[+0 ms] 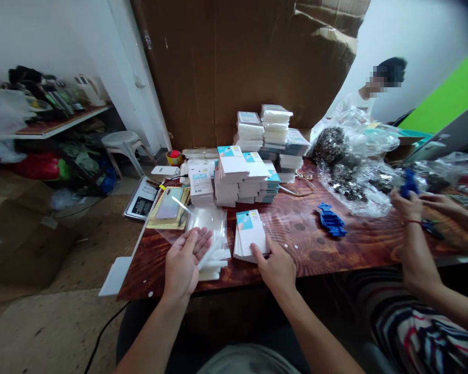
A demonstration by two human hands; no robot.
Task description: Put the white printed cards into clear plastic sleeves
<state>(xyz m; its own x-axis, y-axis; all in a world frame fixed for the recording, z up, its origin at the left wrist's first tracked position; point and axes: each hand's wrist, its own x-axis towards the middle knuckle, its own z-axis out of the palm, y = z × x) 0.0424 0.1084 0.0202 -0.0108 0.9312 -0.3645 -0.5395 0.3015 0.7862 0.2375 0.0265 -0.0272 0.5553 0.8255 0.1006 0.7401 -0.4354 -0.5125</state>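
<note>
The left hand (185, 262) pinches a clear, flat plastic bag (179, 204) — the right hand (277, 264), thumb on top, grips a rectangular white-and-blue card stack (249, 236).

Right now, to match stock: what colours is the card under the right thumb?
The card is mainly white and light blue, best in the head view.
</note>
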